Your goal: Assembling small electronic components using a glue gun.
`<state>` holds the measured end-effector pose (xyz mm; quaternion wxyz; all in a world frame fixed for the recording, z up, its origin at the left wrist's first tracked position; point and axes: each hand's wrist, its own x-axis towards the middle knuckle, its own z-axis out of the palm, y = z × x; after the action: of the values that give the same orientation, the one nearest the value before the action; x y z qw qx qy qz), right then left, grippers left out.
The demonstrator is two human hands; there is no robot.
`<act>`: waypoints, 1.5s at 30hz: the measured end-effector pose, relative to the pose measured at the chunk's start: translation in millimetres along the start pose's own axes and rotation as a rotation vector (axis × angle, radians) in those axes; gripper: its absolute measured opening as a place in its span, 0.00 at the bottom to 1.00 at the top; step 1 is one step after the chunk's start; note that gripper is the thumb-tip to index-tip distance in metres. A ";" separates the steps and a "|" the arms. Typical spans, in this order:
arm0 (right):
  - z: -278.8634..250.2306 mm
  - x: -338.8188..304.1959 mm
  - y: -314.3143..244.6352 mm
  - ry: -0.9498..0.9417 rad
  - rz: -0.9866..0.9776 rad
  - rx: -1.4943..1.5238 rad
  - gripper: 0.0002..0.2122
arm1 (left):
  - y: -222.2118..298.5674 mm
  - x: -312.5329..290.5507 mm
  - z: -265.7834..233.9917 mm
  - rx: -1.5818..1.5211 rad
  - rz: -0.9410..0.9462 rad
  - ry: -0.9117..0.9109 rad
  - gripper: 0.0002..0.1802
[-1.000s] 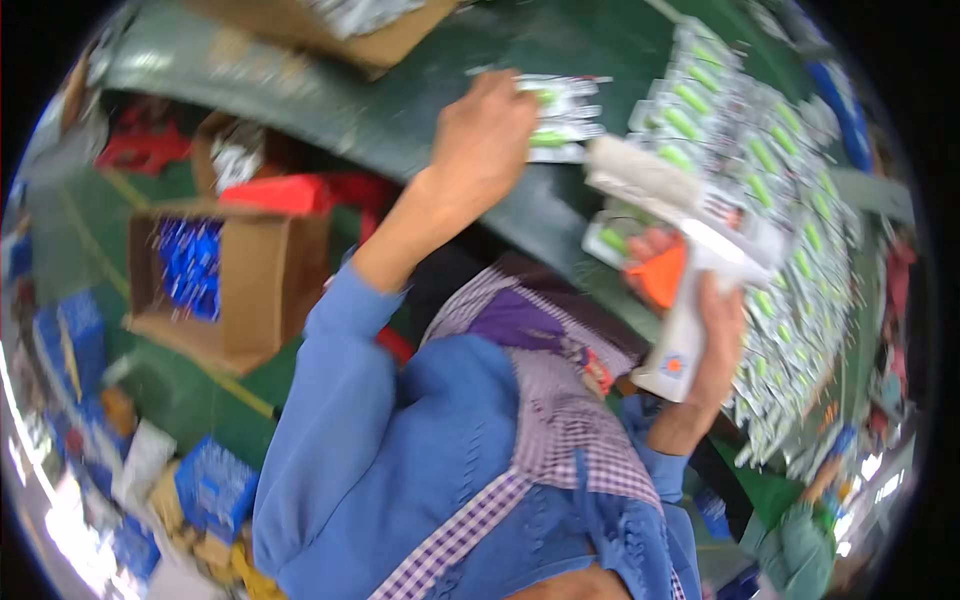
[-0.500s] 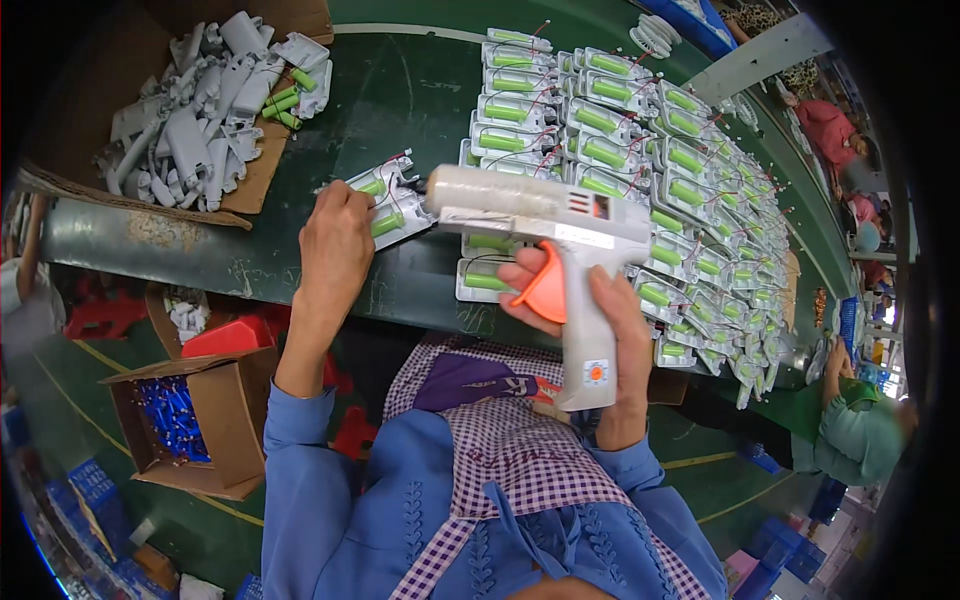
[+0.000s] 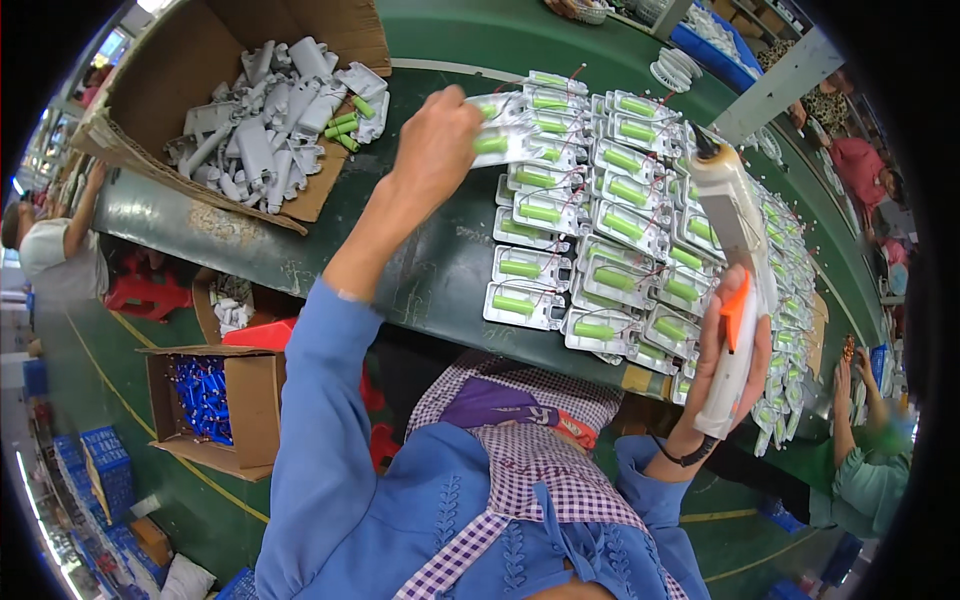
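My left hand [image 3: 436, 138] is closed on white plastic housings [image 3: 518, 140] that carry green cylindrical batteries, at the left edge of the spread rows. How many pieces it holds is blurred. In my right hand [image 3: 728, 345] is a white glue gun [image 3: 732, 210] with an orange trigger, its dark nozzle tilted up and away from me. Beneath and beside the gun lie several rows of battery housings [image 3: 620, 222], each with a green cell and thin red and black wires. They overlap across the green worktable [image 3: 420, 270].
A cardboard box [image 3: 150, 110] of loose white housings and some green cells stands at the left on the table. Below the edge are a carton [image 3: 255, 405] of blue cells and a red stool [image 3: 145, 290]. Co-workers sit at both ends; a pale post [image 3: 780, 85] rises at the far right.
My left hand has lifted the housings from the table and moved away and right, to the rows. My right hand has swung the glue gun rightward, turning its nozzle from left to up.
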<state>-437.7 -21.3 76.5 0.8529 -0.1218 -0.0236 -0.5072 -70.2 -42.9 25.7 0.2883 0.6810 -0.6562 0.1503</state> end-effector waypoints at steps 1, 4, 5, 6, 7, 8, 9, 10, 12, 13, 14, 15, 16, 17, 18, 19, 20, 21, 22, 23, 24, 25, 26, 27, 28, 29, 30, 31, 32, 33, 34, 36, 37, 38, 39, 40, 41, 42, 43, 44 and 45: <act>0.4 -1.0 -0.9 0.007 -0.002 0.019 0.27 | -2.7 16.8 12.5 0.005 0.016 -0.010 0.07; 2.2 -4.3 -1.6 0.008 -0.018 0.028 0.27 | -2.1 63.4 43.2 0.028 0.013 -0.046 0.07; 1.1 -5.7 -2.5 0.008 -0.026 0.003 0.27 | -2.0 76.6 53.5 0.042 0.039 -0.048 0.07; 3.1 -6.7 -1.2 0.045 -0.027 0.004 0.27 | -2.3 87.6 63.0 0.034 0.092 -0.030 0.08; 2.9 -7.9 -2.5 0.044 -0.030 0.006 0.27 | 0.2 98.4 75.1 0.016 0.100 -0.018 0.07; 2.9 -8.7 -3.3 0.081 -0.042 -0.093 0.27 | 2.3 107.6 83.3 0.002 0.104 -0.007 0.07; 3.0 -9.0 -3.8 0.119 -0.053 -0.193 0.27 | 2.9 116.2 90.6 0.010 0.096 -0.048 0.07; 5.5 -8.4 -2.5 0.186 -0.078 -0.236 0.27 | 3.4 123.5 101.0 0.012 0.096 -0.050 0.07; 8.3 -5.5 2.6 0.187 -0.050 -0.242 0.27 | -6.4 127.4 112.6 0.027 0.151 -0.122 0.07; 8.5 -5.3 2.6 0.201 -0.046 -0.249 0.27 | -4.1 128.4 115.9 0.004 0.183 -0.165 0.08; 9.1 -4.5 2.8 0.217 -0.049 -0.283 0.28 | -1.6 128.8 119.2 0.005 0.180 -0.170 0.08; 6.4 -3.3 1.0 0.222 -0.043 -0.280 0.28 | 0.6 128.8 122.4 0.005 0.197 -0.194 0.08; 3.3 -3.5 -1.8 0.151 -0.006 -0.215 0.27 | 3.8 127.8 123.3 0.003 0.215 -0.219 0.08; 1.0 -3.1 -3.9 0.080 0.031 -0.149 0.27 | 5.3 127.3 123.1 0.000 0.231 -0.243 0.09; -0.2 -2.2 -4.5 0.068 0.030 -0.148 0.27 | 5.8 127.7 123.3 -0.002 0.225 -0.251 0.09; -0.8 -1.0 -5.5 0.073 0.040 -0.146 0.27 | 4.7 127.3 122.3 -0.006 0.218 -0.226 0.09; -0.8 0.1 -6.5 0.066 0.051 -0.142 0.27 | 3.2 126.5 123.4 -0.011 0.211 -0.202 0.09; -0.4 0.9 -6.6 0.059 0.061 -0.138 0.27 | -4.4 128.2 132.3 -0.039 0.201 -0.160 0.09; -0.2 0.9 -6.2 0.049 0.059 -0.108 0.26 | -3.0 128.4 131.2 -0.046 0.200 -0.167 0.09; 0.4 1.0 -6.9 0.058 0.056 -0.111 0.26 | -2.6 130.7 129.3 -0.054 0.203 -0.126 0.08; 1.3 0.9 -7.8 0.107 0.009 -0.187 0.27 | -2.4 133.1 126.9 -0.064 0.206 -0.084 0.08; 2.0 0.5 -7.8 0.153 -0.035 -0.263 0.28 | -7.2 134.4 121.8 -0.081 0.191 -0.070 0.09; 1.7 0.0 -10.1 0.146 -0.039 -0.242 0.28 | -8.6 136.4 118.1 -0.077 0.149 -0.040 0.09; 2.2 0.0 -10.9 0.139 -0.045 -0.241 0.28 | -10.1 138.0 114.1 -0.074 0.108 -0.011 0.09; 2.3 0.2 -12.8 0.134 -0.055 -0.240 0.28 | -6.7 135.7 104.4 -0.086 0.086 0.063 0.08; 2.5 -1.2 -15.8 0.127 -0.095 -0.270 0.28 | 5.7 136.3 91.9 -0.107 0.114 0.038 0.07; 6.0 -1.6 -17.7 0.118 -0.108 -0.263 0.28 | 9.6 136.3 75.2 -0.110 0.133 0.016 0.08; 9.8 0.4 -16.6 0.094 -0.091 -0.240 0.28 | 2.4 132.1 59.0 -0.183 0.150 0.036 0.08; 8.1 -1.9 -21.4 0.090 -0.108 -0.210 0.28 | 15.3 132.8 53.2 -0.213 0.170 0.026 0.08; 8.9 -4.3 -24.6 0.091 -0.131 -0.211 0.28 | 29.8 128.7 46.8 -0.284 0.207 0.025 0.08; 10.6 -5.2 -25.7 0.079 -0.136 -0.200 0.28 | 41.7 121.0 31.9 -0.331 0.234 0.030 0.08; 10.4 -8.7 -30.1 0.052 -0.152 -0.175 0.28 | 56.7 113.0 25.4 -0.415 0.229 0.010 0.09; 11.2 -10.7 -31.9 0.060 -0.167 -0.181 0.28 | 62.4 108.9 24.0 -0.442 0.240 0.003 0.09; 11.6 -12.2 -33.0 0.066 -0.180 -0.187 0.28 | 70.1 106.2 14.0 -0.456 0.218 -0.028 0.08; 11.4 -13.0 -33.6 0.065 -0.186 -0.185 0.28 | 67.2 105.0 14.3 -0.457 0.224 -0.029 0.08; 12.2 -13.8 -33.6 0.047 -0.174 -0.181 0.28 | 59.2 99.7 13.1 -0.434 0.304 0.117 0.08; 11.7 -13.2 -33.4 0.028 -0.160 -0.177 0.28 | 50.9 94.6 15.6 -0.408 0.383 0.264 0.08; 10.7 -13.9 -32.9 0.021 -0.155 -0.172 0.28 | 43.1 87.9 23.2 -0.245 0.151 0.140 0.07; 9.0 -16.5 -34.9 0.036 -0.162 -0.142 0.28 | 39.4 81.5 19.0 -0.209 0.145 0.128 0.07; 7.6 -18.5 -36.0 0.049 -0.164 -0.108 0.28 | 31.4 70.6 9.3 -0.167 0.136 0.117 0.08; 7.9 -18.9 -36.9 0.046 -0.169 -0.105 0.28 | 21.7 60.2 10.1 -0.155 0.025 0.121 0.08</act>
<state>-478.3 -20.1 87.9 0.7999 -0.1524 0.0123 -0.5803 -87.5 -96.9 57.1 0.3772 0.6379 -0.6559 0.1434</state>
